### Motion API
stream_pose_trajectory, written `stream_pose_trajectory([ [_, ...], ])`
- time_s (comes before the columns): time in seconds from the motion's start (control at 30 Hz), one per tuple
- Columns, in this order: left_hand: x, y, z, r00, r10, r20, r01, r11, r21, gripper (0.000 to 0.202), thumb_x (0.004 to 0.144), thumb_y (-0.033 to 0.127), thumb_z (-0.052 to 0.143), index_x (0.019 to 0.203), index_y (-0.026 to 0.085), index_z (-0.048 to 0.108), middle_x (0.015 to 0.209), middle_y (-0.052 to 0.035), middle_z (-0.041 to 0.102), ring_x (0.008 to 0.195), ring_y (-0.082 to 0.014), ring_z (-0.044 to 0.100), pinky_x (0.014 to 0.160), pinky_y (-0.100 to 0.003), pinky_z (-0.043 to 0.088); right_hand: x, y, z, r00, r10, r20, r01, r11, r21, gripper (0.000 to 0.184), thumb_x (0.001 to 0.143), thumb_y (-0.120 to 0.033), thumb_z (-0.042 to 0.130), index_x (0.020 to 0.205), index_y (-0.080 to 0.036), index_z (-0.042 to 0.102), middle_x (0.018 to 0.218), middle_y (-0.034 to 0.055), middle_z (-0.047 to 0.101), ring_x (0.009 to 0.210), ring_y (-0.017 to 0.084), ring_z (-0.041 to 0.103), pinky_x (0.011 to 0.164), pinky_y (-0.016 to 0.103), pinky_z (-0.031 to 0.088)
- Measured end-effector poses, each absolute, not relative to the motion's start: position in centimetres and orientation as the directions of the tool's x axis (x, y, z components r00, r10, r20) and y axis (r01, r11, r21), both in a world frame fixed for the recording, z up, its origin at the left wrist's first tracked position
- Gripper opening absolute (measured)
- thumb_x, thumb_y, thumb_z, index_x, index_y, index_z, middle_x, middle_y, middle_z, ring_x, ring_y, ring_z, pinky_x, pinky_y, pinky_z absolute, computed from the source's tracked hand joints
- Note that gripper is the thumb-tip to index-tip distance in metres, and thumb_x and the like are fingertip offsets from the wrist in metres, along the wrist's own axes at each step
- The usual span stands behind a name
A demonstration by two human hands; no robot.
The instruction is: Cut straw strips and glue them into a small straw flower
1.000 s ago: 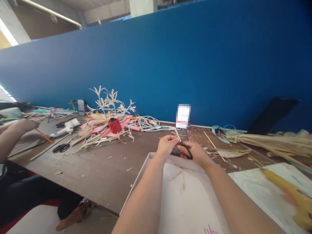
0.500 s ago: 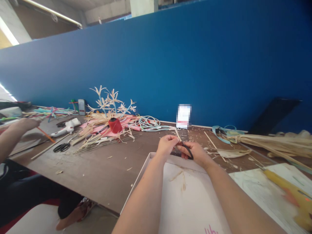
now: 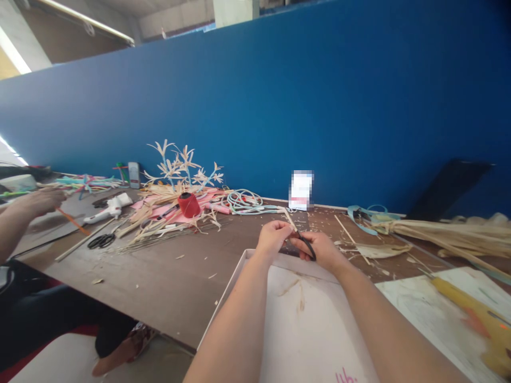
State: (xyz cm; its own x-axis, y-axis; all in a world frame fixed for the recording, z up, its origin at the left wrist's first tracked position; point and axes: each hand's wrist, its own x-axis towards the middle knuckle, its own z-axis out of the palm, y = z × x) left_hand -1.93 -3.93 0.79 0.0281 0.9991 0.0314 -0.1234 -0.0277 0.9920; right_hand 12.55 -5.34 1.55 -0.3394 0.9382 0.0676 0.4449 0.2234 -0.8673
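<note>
Over the far edge of a white box lid [image 3: 307, 314], my two hands meet. My right hand [image 3: 317, 246] is closed around the black handles of a pair of scissors [image 3: 309, 248]. A pale dried strip [image 3: 288, 215] rises from the pinched fingers of my left hand [image 3: 275, 234], close to the scissor blades. The blades are mostly hidden by my fingers. Bits of dried fibre [image 3: 300, 303] lie inside the lid.
A red thread spool [image 3: 189, 205] stands among pale husk strips and husk flowers [image 3: 170, 166]. A white glue gun [image 3: 107, 208] and black scissors [image 3: 101, 241] lie left. A yellow glue gun [image 3: 467, 303] rests right. A co-worker's hand [image 3: 38, 202] holds an orange strip.
My hands stay almost in place, with the strip and scissors shifted only slightly. At the left, the co-worker's hand has moved a little and its fingers are more stretched out.
</note>
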Motion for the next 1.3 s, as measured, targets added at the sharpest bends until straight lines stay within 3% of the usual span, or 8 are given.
stream_pose_trajectory([
  [0.2, -2.0, -3.8, 0.8, 0.015, 1.0, 0.025, -0.08, -0.024, 0.997, 0.016, 0.064, 0.028, 0.059, 0.068, 0.013, 0.06, 0.062, -0.0013, 0.058, 0.048, -0.0054, 0.043, 0.044, -0.017, 0.034, 12.4, -5.2, 1.3, -0.309, 0.949, 0.055, 0.408, 0.185, -0.894, 0.041, 0.071, -0.054, 0.056, 0.079, -0.015, 0.066, 0.05, 0.0002, 0.057, 0.046, 0.012, 0.049, 0.047, 0.024, 0.036],
  [0.3, -2.0, -3.8, 0.8, 0.008, 1.0, 0.021, -0.042, -0.021, 0.999, 0.017, 0.064, 0.03, 0.06, 0.069, 0.014, 0.06, 0.058, 0.0013, 0.053, 0.046, -0.0049, 0.04, 0.044, -0.018, 0.033, 12.5, -5.0, 1.1, -0.184, 0.98, 0.083, 0.292, 0.135, -0.947, 0.046, 0.068, -0.052, 0.06, 0.094, -0.014, 0.064, 0.058, 0.0024, 0.06, 0.053, 0.014, 0.053, 0.051, 0.026, 0.04],
  [0.43, -1.9, -3.9, 0.8, 0.022, 0.999, 0.024, 0.066, -0.025, 0.997, 0.017, 0.064, 0.03, 0.06, 0.069, 0.015, 0.06, 0.057, 0.0022, 0.053, 0.045, -0.0054, 0.041, 0.043, -0.018, 0.032, 12.9, -4.7, 0.9, -0.059, 0.983, 0.174, 0.128, 0.181, -0.975, 0.055, 0.065, -0.047, 0.066, 0.111, -0.017, 0.058, 0.067, 0.0019, 0.06, 0.06, 0.015, 0.054, 0.054, 0.026, 0.04],
  [0.7, -1.8, -3.8, 0.4, 0.045, 0.998, 0.041, 0.126, -0.046, 0.991, 0.017, 0.063, 0.03, 0.061, 0.071, 0.016, 0.062, 0.059, 0.0024, 0.055, 0.048, -0.0054, 0.041, 0.045, -0.018, 0.032, 13.1, -4.2, 0.3, -0.153, 0.975, 0.163, 0.003, 0.166, -0.986, 0.051, 0.064, -0.036, 0.068, 0.11, -0.018, 0.056, 0.078, 0.0012, 0.057, 0.064, 0.012, 0.052, 0.057, 0.024, 0.038],
  [0.83, -1.7, -3.9, 0.6, 0.015, 0.999, 0.034, 0.062, -0.035, 0.997, 0.019, 0.063, 0.032, 0.063, 0.072, 0.015, 0.061, 0.06, 0.002, 0.055, 0.049, -0.005, 0.042, 0.046, -0.017, 0.033, 13.1, -4.1, 0.0, -0.152, 0.976, 0.155, 0.009, 0.158, -0.987, 0.049, 0.064, -0.034, 0.068, 0.109, -0.018, 0.056, 0.077, 0.0, 0.057, 0.06, 0.01, 0.049, 0.056, 0.023, 0.037],
  [1.03, -1.8, -4.0, 1.0, 0.019, 1.0, 0.018, -0.125, -0.016, 0.992, 0.035, 0.063, 0.039, 0.066, 0.089, 0.016, 0.064, 0.08, -0.0034, 0.062, 0.059, -0.0073, 0.05, 0.047, -0.017, 0.038, 13.0, -4.2, 0.0, -0.184, 0.97, 0.161, 0.037, 0.171, -0.985, 0.048, 0.065, -0.034, 0.067, 0.109, -0.018, 0.056, 0.075, 0.0007, 0.059, 0.063, 0.012, 0.052, 0.06, 0.024, 0.039],
  [1.3, -1.9, -4.1, 1.2, 0.034, 0.998, 0.051, -0.265, -0.04, 0.963, 0.033, 0.065, 0.038, 0.067, 0.086, 0.013, 0.064, 0.081, -0.0054, 0.062, 0.059, -0.0066, 0.051, 0.045, -0.014, 0.038, 12.8, -4.2, 0.3, -0.138, 0.979, 0.148, 0.116, 0.165, -0.979, 0.049, 0.063, -0.034, 0.068, 0.107, -0.016, 0.058, 0.072, 0.0009, 0.059, 0.06, 0.012, 0.049, 0.058, 0.026, 0.039],
])
